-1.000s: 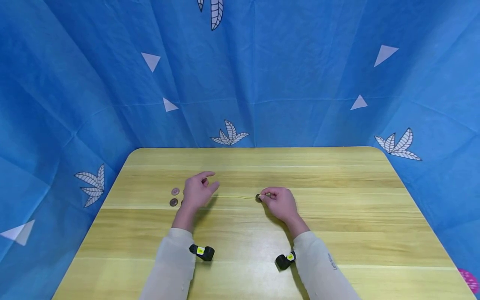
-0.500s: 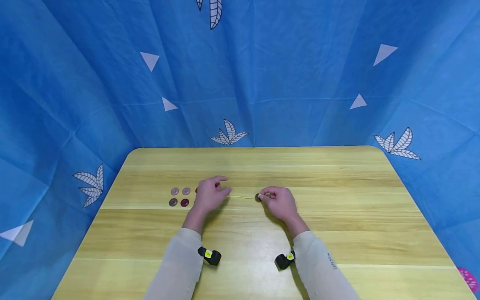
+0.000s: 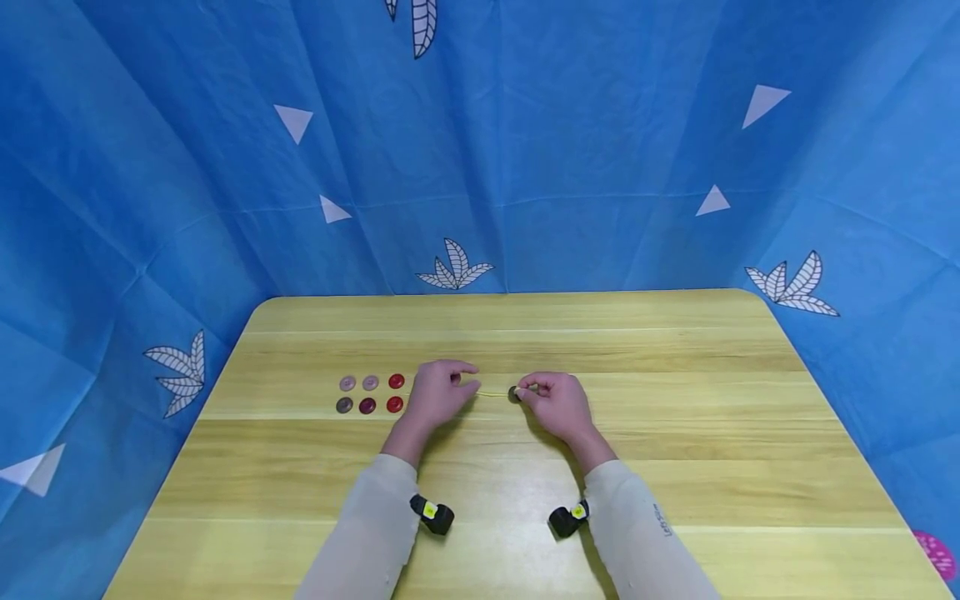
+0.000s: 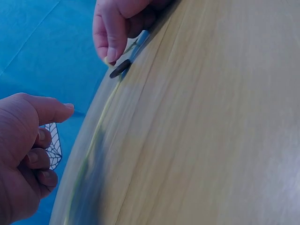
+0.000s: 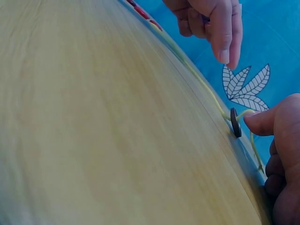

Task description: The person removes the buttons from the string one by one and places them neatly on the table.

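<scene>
My right hand (image 3: 557,404) pinches a yellow string (image 5: 201,79) between thumb and forefinger. Just beside those fingertips, a dark button (image 5: 235,123) is threaded on the string and stands on edge. From the button the string runs left along the table, passing under or behind my left hand (image 3: 442,392). That hand hovers to the left of the button with thumb and forefinger apart and nothing between them. Its other fingers are loosely bent. In the right wrist view, a short tail of string hangs below the right fingertips.
Left of my left hand, several buttons lie in two rows: pale pink (image 3: 347,383), red (image 3: 396,381), dark red (image 3: 367,406) and brown (image 3: 344,405). The wooden table (image 3: 675,467) ends at a blue curtain (image 3: 600,150) along its back and sides.
My left hand has moved right, toward the right hand, uncovering the red and dark red buttons. The right hand stays in place with the string and dark button.
</scene>
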Demonstrator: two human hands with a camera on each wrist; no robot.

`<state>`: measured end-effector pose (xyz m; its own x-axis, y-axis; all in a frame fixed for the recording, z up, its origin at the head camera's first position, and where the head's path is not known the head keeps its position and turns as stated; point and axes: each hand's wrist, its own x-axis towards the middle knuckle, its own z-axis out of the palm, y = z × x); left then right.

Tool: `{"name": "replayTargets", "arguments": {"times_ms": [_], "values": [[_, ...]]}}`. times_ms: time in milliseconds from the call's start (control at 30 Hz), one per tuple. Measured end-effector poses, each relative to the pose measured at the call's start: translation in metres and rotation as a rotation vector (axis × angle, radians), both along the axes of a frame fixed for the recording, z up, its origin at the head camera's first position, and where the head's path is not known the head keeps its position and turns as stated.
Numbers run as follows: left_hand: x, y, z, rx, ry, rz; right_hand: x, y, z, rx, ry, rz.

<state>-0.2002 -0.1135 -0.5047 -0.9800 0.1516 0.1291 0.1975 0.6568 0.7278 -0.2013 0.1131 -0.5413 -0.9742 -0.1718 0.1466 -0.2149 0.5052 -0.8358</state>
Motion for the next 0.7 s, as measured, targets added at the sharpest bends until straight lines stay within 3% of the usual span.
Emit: {"name": "replayTargets", "arguments": {"times_ms": [700], "values": [[-0.002,0.015,-0.015,-0.093,-0.025,-0.056,-0.001,-0.001,-0.002,-0.003,0.02,-0.012]]}}
